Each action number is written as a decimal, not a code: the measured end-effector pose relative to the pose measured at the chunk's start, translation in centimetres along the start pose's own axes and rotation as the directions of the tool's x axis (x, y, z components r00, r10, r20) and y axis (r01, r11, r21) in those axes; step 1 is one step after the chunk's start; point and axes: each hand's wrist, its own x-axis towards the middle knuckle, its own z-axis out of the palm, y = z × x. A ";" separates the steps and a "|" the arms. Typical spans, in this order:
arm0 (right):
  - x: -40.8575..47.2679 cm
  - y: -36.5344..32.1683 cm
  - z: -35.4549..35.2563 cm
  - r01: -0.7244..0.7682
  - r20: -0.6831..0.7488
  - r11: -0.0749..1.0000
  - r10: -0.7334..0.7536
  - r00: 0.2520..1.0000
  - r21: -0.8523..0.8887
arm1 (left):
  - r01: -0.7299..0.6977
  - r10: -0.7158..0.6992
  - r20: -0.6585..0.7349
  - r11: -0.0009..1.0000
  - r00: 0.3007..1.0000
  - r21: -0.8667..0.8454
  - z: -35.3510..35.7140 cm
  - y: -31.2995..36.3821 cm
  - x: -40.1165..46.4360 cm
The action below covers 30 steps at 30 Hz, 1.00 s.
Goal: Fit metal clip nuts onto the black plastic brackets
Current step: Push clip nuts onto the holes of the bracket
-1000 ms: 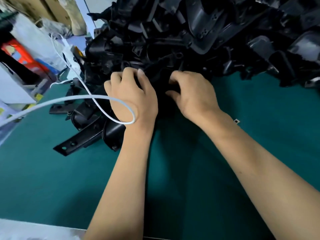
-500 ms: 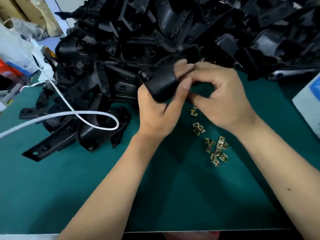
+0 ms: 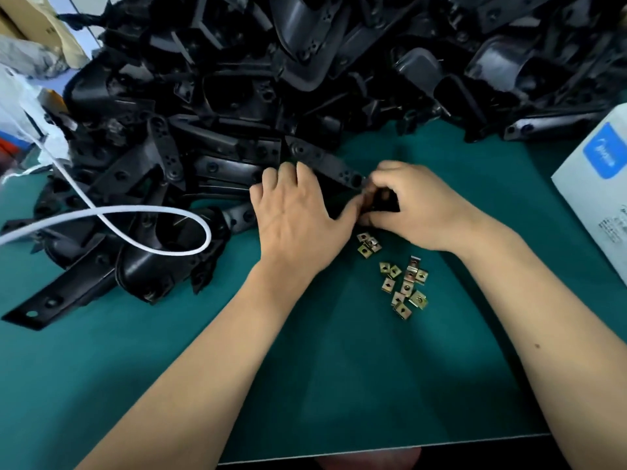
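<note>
Lowering the black plastic bracket [image 3: 325,164] from mid-air to the green mat, left hand [image 3: 298,212] fingers curl over it; right hand [image 3: 417,205] fingertips pinch at its end, apparently seating a clip. Brass-coloured metal clip nuts [image 3: 405,286] lie just below the right fingers.

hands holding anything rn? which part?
Both hold one black bracket. Left hand grips its middle from above; right hand pinches its near end, fingers curled. Whether a clip nut is in that pinch cannot be told.
</note>
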 end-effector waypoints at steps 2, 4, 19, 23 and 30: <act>-0.2 0.3 0.2 -0.015 -0.040 1.000 0.016 0.999 0.022 | 0.014 -0.013 0.010 0.998 1.000 -0.062 0.1 -0.1 0.1; -0.5 0.4 0.4 -0.043 -0.131 0.991 0.060 0.990 0.128 | 0.008 -0.009 -0.001 0.989 1.000 -0.151 0.0 -0.4 0.2; 0.1 -0.3 1.8 -0.014 -0.297 0.685 0.335 0.894 0.728 | -0.015 0.020 0.006 0.892 1.000 -0.452 -1.2 -1.2 0.8; -0.1 -0.3 1.5 -0.047 -0.238 0.614 0.374 0.896 0.788 | -0.059 0.111 0.082 0.879 0.990 -0.474 -1.7 -1.6 1.0; -0.3 -0.6 1.4 -0.083 -0.176 0.539 0.412 0.894 0.838 | -0.097 0.183 0.135 0.870 0.974 -0.483 -1.8 -2.2 0.9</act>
